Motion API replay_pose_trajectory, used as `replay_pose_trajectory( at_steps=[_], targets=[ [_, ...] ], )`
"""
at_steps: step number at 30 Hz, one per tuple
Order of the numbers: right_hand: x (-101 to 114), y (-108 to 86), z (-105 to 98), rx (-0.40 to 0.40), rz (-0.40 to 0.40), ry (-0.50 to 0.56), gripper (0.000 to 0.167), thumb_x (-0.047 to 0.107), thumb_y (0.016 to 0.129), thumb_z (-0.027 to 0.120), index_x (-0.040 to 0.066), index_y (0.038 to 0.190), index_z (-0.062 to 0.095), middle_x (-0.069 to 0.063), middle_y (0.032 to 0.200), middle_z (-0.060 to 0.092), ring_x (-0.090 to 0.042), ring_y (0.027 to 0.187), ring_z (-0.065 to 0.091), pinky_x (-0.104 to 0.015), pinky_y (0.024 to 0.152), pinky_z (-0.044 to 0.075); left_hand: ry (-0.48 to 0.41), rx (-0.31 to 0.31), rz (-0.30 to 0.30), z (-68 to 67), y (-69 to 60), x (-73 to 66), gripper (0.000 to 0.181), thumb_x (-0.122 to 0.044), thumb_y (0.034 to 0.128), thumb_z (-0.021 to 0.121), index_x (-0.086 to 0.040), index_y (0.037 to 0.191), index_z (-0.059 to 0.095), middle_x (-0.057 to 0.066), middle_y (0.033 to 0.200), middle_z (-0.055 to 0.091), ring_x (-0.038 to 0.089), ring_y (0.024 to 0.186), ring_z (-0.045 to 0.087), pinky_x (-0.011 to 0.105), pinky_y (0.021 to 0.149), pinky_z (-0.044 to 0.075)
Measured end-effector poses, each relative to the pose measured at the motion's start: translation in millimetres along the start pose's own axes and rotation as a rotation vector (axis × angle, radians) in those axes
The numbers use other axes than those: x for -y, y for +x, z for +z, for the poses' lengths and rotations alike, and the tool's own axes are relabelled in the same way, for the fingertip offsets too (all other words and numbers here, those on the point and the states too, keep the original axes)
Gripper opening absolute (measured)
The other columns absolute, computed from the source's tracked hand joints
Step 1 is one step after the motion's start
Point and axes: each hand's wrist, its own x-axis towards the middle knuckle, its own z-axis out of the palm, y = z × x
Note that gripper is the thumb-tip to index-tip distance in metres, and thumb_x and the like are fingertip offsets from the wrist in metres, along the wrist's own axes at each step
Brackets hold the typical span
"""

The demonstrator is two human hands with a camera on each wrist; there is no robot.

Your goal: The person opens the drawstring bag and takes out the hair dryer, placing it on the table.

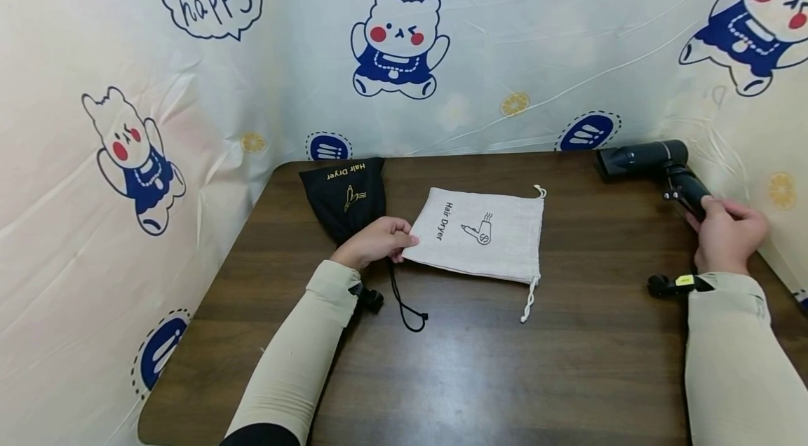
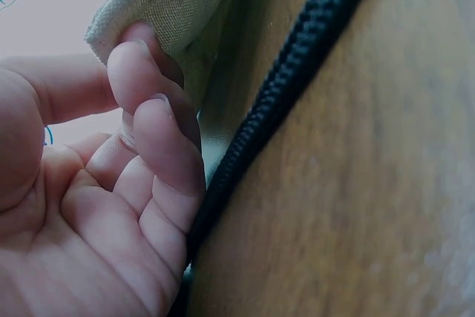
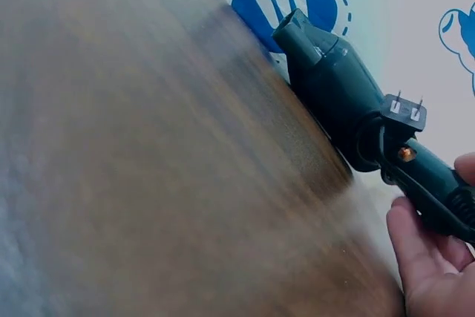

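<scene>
In the head view, my left hand point(image 1: 377, 241) pinches the near-left corner of a pale cloth drawstring bag point(image 1: 505, 235) printed "Hair Dryer". The left wrist view shows that bag's corner point(image 2: 159, 16) between thumb and fingers. On the far right, my right hand point(image 1: 731, 232) grips the handle of a dark hair dryer point(image 1: 644, 158). The right wrist view shows the dryer point(image 3: 334, 94) with its nozzle pointing up and left, and a two-pin plug point(image 3: 404, 112) against the handle. Part of the right hand is outside that view.
Behind my left hand lies a black drawstring pouch point(image 1: 346, 197) with gold "Hair Dryer" lettering. Its black cord point(image 1: 407, 313) trails beside my left wrist. A printed cloth point(image 1: 404, 123) hangs around the brown table point(image 1: 505, 376) at the back and sides.
</scene>
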Motion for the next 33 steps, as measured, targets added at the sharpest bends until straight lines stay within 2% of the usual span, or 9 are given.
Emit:
replay_pose_trajectory(
  at_steps=[3, 6, 9, 14, 19, 25, 29, 33],
  targets=[
    [1, 1.2, -2, -0.04, -0.008, -0.143, 0.032, 0.003, 0.083, 0.085, 0.015, 0.099, 0.06, 0.01, 0.118, 0.046, -0.006, 0.105, 0.054, -0.017, 0.072, 0.057, 0.003, 0.0, -0.001, -0.2, -0.3, -0.4, 0.021, -0.022, 0.1002, 0.069, -0.006, 0.088, 0.064, 0.003, 0.07, 0.061, 0.016, 0.063, 0.061, 0.028, 0.06, 0.053],
    [-1, 1.5, -3, -0.086, -0.055, -0.313, 0.021, 0.012, 0.085, 0.084, 0.02, 0.091, 0.066, 0.014, 0.108, 0.05, 0.0, 0.093, 0.049, -0.017, 0.086, 0.046, 0.003, 0.001, -0.002, -0.2, -0.4, 0.0, 0.021, -0.022, 0.1001, 0.069, -0.006, 0.088, 0.064, 0.003, 0.069, 0.061, 0.017, 0.063, 0.061, 0.028, 0.06, 0.053],
    [-2, 1.2, -3, -0.105, -0.11, -0.436, 0.014, 0.017, 0.085, 0.082, 0.024, 0.083, 0.07, 0.015, 0.093, 0.054, 0.001, 0.083, 0.047, -0.018, 0.086, 0.037, 0.002, 0.001, -0.003, -0.2, 0.4, 0.9, 0.021, -0.022, 0.1, 0.069, -0.005, 0.088, 0.064, 0.003, 0.069, 0.06, 0.017, 0.063, 0.06, 0.029, 0.061, 0.053],
    [-3, 2.8, -7, -0.102, -0.175, -0.618, 0.015, 0.026, 0.086, 0.078, 0.033, 0.077, 0.07, 0.02, 0.075, 0.055, 0.001, 0.071, 0.047, -0.018, 0.076, 0.035, 0.001, 0.002, -0.007, -0.4, 0.4, 0.3, 0.022, -0.023, 0.1, 0.069, -0.005, 0.088, 0.063, 0.003, 0.069, 0.06, 0.018, 0.063, 0.06, 0.029, 0.061, 0.052],
    [0, -3.6, -7, -0.096, -0.186, -0.695, 0.017, 0.028, 0.087, 0.076, 0.036, 0.075, 0.069, 0.025, 0.066, 0.053, 0.002, 0.068, 0.046, -0.019, 0.072, 0.034, -0.001, 0.003, -0.004, -0.5, -0.3, 0.2, 0.022, -0.023, 0.1001, 0.069, -0.006, 0.087, 0.063, 0.003, 0.069, 0.06, 0.017, 0.063, 0.061, 0.029, 0.061, 0.053],
    [2, -7.2, -8, -0.078, -0.186, -0.798, 0.019, 0.03, 0.088, 0.072, 0.04, 0.072, 0.069, 0.031, 0.061, 0.05, 0.004, 0.069, 0.042, -0.017, 0.074, 0.031, 0.002, -0.006, -0.003, -0.2, -1.4, -0.3, 0.022, -0.023, 0.1, 0.069, -0.007, 0.086, 0.062, 0.003, 0.069, 0.059, 0.017, 0.063, 0.061, 0.029, 0.061, 0.053],
    [1, -3.2, -10, -0.077, -0.192, -0.849, 0.019, 0.032, 0.088, 0.07, 0.042, 0.072, 0.068, 0.03, 0.066, 0.049, 0.006, 0.07, 0.039, -0.016, 0.076, 0.03, 0.015, -0.02, -0.006, 1.1, -1.9, -2.1, 0.024, -0.024, 0.0996, 0.07, -0.008, 0.084, 0.061, 0.003, 0.067, 0.057, 0.018, 0.064, 0.061, 0.03, 0.062, 0.054],
    [2, -0.2, -9, -0.077, -0.163, -0.857, 0.016, 0.033, 0.09, 0.067, 0.043, 0.077, 0.068, 0.027, 0.075, 0.05, 0.006, 0.073, 0.039, -0.016, 0.078, 0.031, 0.052, -0.034, -0.01, 4.3, -2.6, -5.8, 0.025, -0.026, 0.0997, 0.069, -0.008, 0.084, 0.062, 0.004, 0.069, 0.058, 0.019, 0.064, 0.059, 0.031, 0.062, 0.052]
  ],
)
